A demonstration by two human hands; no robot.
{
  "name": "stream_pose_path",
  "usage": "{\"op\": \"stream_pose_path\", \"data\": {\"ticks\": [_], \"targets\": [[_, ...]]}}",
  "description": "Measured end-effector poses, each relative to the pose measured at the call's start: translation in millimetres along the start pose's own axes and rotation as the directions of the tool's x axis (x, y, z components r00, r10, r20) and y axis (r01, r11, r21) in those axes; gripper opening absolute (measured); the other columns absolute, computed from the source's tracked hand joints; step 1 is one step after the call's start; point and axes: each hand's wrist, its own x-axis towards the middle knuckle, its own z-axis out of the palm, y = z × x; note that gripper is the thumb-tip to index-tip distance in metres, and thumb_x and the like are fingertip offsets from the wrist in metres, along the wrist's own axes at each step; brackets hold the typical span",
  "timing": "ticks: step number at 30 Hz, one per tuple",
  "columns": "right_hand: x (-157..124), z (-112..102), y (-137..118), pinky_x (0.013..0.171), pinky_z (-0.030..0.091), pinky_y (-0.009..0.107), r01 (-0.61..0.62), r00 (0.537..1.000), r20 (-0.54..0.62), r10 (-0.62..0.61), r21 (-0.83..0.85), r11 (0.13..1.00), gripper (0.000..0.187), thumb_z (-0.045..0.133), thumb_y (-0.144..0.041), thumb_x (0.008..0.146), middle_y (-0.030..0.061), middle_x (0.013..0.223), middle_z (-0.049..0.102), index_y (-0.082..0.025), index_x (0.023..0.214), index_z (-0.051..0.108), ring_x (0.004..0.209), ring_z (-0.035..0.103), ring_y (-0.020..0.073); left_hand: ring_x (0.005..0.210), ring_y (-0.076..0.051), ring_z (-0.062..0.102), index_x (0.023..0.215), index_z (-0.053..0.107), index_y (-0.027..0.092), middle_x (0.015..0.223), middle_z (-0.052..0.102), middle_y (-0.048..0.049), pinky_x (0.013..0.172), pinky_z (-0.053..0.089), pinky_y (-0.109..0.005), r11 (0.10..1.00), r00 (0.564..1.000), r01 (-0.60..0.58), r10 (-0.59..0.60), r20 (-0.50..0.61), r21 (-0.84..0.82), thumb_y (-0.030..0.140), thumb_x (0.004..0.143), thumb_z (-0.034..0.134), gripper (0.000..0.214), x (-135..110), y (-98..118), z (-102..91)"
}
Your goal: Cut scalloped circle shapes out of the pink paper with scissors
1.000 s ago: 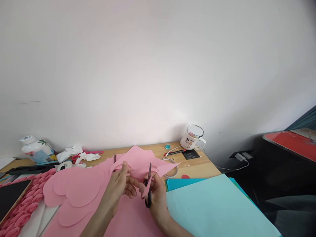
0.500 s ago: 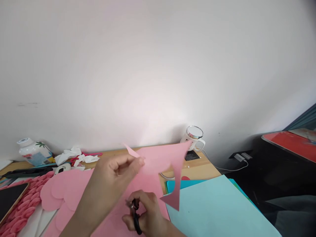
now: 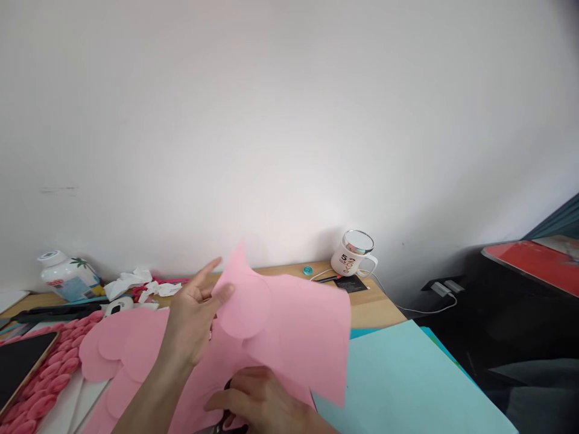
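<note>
We look down at a wooden bench [image 3: 377,308] set against a plain white wall. The left hand [image 3: 192,322] lifts a large pink sheet [image 3: 294,337] off the bench by its left edge. The thumb is clamped on the near face and the index finger sticks up free. The other fingers are hard to make out behind the paper.

The raised sheet hides much of the bench behind it and hangs over the right hand [image 3: 257,401], which sits low near the bottom edge. That hand covers a pair of scissors [image 3: 226,427]. Only a bit of black handle shows, cut off by the frame, and its fingers lie together. We cannot tell whether they grip the handles.

A pale blue sheet [image 3: 407,386] lies on the right, its lower corner cut off. On the left lie pink cut-outs [image 3: 126,346] with rounded edges and a patch of pink paper rolls [image 3: 40,377]. A dark slab [image 3: 18,361] beside them is cut off at the frame.

At the back stands a white mug [image 3: 353,258] printed with dark figures, perhaps "52", and smaller lines too tiny to read. Far left is a white bottle [image 3: 67,277] with a palm drawing and an unreadable red and blue label. Crumpled white paper [image 3: 131,280] lies beside it.
</note>
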Motion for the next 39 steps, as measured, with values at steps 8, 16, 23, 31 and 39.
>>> {"op": "stream_pose_path", "data": {"ticks": [8, 16, 23, 31, 39], "targets": [[4.1, -0.1, 8.8, 0.067, 0.051, 0.028, -0.073, 0.935, -0.344, 0.091, 0.066, 0.995, 0.090, 0.070, -0.014, 0.059, -0.0006, 0.075, 0.060, -0.031, 0.135, 0.025, 0.072, 0.060, 0.0184, 0.058, -0.011, 0.063, 0.076, 0.060, 0.015, 0.068, 0.068, 0.0000, 0.051, 0.050, -0.019, 0.930, 0.983, 0.067, -0.123, -0.136, -0.362, 0.013, 0.063, 0.070, 0.016, 14.7, -32.4, -7.5], [30.0, -17.5, -1.1, 0.060, 0.045, 0.027, -0.251, 0.882, -0.223, 0.415, 0.522, 0.815, 0.057, 0.056, -0.027, 0.079, -0.0046, 0.061, 0.052, -0.020, 0.128, 0.027, 0.060, 0.054, 0.0139, 0.062, -0.011, 0.060, 0.081, 0.061, 0.015, 0.077, 0.067, -0.0001, 0.050, 0.047, -0.018, 0.929, 0.991, 0.116, -0.133, -0.026, -0.351, 0.026, 0.063, 0.073, 0.024, 11.3, -47.1, -8.6], [36.5, -19.1, 10.5, 0.060, 0.045, 0.030, -0.299, 0.853, -0.201, 0.483, 0.571, 0.765, 0.049, 0.055, -0.046, 0.080, -0.0044, 0.057, 0.051, -0.017, 0.115, 0.037, 0.057, 0.057, 0.0157, 0.071, -0.017, 0.062, 0.084, 0.062, 0.016, 0.080, 0.068, -0.0030, 0.056, 0.051, -0.024, 0.886, 0.964, 0.252, -0.266, 0.017, -0.391, 0.032, 0.065, 0.071, 0.027, 7.3, -60.2, -9.7], [40.2, -20.7, 23.0, 0.056, 0.040, 0.027, -0.321, 0.837, -0.204, 0.508, 0.570, 0.757, 0.047, 0.055, -0.046, 0.081, -0.0038, 0.056, 0.054, -0.015, 0.111, 0.039, 0.053, 0.054, 0.0136, 0.054, -0.016, 0.060, 0.083, 0.061, 0.013, 0.063, 0.066, -0.0022, 0.049, 0.051, -0.027, 0.856, 0.908, 0.415, -0.365, 0.206, -0.307, 0.025, 0.068, 0.070, 0.021, 9.7, -70.4, -8.0], [39.8, -21.6, 25.0, 0.057, 0.042, 0.027, -0.282, 0.861, -0.144, 0.488, 0.663, 0.694, 0.039, 0.058, -0.043, 0.080, -0.0052, 0.055, 0.052, -0.017, 0.104, 0.042, 0.053, 0.054, 0.0127, 0.055, -0.017, 0.063, 0.077, 0.062, 0.012, 0.065, 0.068, -0.0050, 0.047, 0.052, -0.025, 0.805, 0.886, 0.454, -0.455, 0.094, -0.383, 0.013, 0.062, 0.073, 0.020, 15.4, -76.8, -2.2]]}}
